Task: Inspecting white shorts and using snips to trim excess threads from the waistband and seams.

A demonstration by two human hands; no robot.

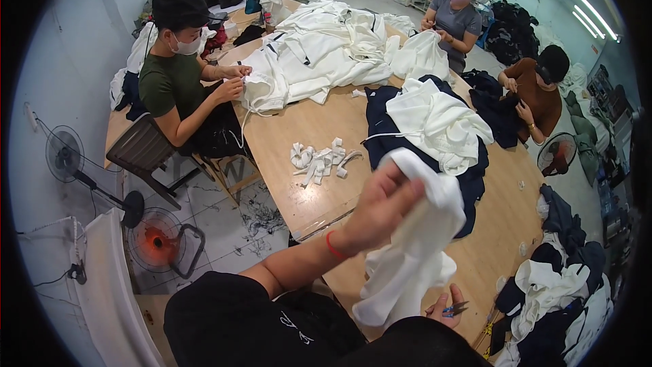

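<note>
Aslant, white garment (pixel 426 231), left hand (pixel 379 207) at top, long axis down-left.

We can read no words or numbers here. White script (pixel 296 330) stands on the wearer's black top (pixel 221 316) (a short, looping scrawl, too small for us to make out). High on the right, we see an orange patch (pixel 593 48), too small to tell whether it bears lettering.
</note>
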